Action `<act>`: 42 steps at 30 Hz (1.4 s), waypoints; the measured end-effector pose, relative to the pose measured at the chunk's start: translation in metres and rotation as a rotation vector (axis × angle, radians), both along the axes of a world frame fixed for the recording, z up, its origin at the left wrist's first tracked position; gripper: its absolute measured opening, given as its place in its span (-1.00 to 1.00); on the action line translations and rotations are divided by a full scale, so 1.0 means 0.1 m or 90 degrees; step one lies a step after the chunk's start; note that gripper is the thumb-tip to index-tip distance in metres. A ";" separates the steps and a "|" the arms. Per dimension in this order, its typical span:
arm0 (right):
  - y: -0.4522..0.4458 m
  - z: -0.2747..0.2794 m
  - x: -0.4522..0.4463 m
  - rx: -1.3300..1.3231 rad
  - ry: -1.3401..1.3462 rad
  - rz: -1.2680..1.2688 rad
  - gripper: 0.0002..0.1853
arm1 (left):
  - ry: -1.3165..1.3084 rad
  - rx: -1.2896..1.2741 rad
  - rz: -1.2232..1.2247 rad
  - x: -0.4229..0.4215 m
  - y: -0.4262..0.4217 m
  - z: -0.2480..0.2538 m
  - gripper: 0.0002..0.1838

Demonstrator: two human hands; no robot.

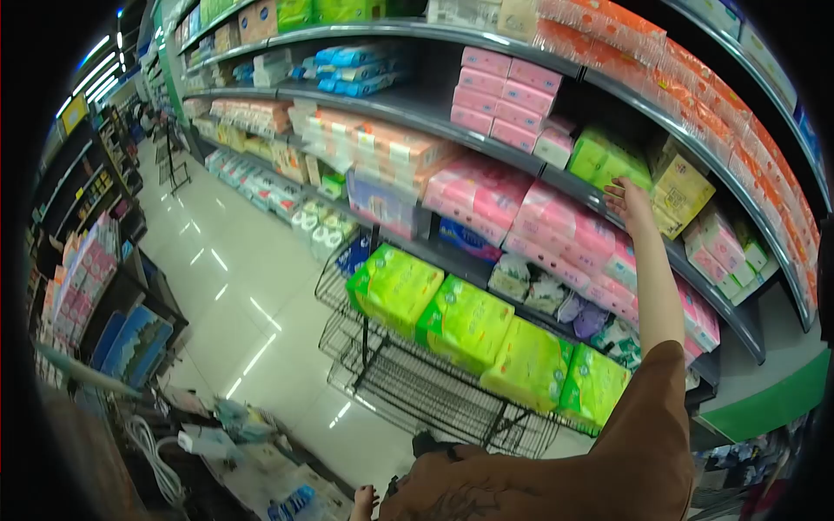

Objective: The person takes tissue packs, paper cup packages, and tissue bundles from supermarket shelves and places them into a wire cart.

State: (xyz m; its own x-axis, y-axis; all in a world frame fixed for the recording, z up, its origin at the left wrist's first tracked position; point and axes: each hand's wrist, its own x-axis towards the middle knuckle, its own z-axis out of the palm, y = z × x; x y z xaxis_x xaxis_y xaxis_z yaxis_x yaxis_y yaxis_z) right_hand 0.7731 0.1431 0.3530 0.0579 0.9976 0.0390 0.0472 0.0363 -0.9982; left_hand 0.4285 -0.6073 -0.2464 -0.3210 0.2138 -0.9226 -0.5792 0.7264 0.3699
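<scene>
The green pack (606, 160) lay on the middle shelf (521, 161), set back from the front rail. The right hand (625, 200) was positioned at the near side of this pack, unloaded, with fingers parted and loosely bent; contact with the pack could not be confirmed from this angle. Small pink packs (506, 97) were stacked to the left of the green pack; yellow packs (683, 193) stood to its right. Large pink packs (563, 227) filled the level below. Orange packs (745, 143) occupied the level above. In front of the lower levels, a wire rack (408, 386) carried four large green packs (466, 321) in a row. The left hand (365, 498) was at the bottom edge of the view, beside the brown shirt (556, 484); its grip could not be determined.
</scene>
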 end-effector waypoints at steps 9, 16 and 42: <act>1.83 -0.26 0.31 -0.151 0.275 -0.071 -0.41 | 0.064 0.155 0.010 -1.14 1.09 -0.01 -0.51; 1.25 0.68 0.04 0.053 0.171 -0.037 -0.52 | 0.060 0.147 -0.105 -1.20 1.77 0.08 -0.48; -3.24 -2.42 0.64 -0.090 -0.038 -0.332 -0.65 | 0.336 0.303 -1.212 -1.52 3.40 0.93 -0.58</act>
State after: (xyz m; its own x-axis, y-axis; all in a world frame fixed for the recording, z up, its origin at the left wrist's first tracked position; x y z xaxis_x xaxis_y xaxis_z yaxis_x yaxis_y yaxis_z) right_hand 0.8373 -0.1809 0.1107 0.5481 0.8330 -0.0755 0.0800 -0.1421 -0.9866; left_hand 0.2767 -0.2677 -0.1531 0.3931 0.6849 -0.6135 0.8541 -0.0248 0.5195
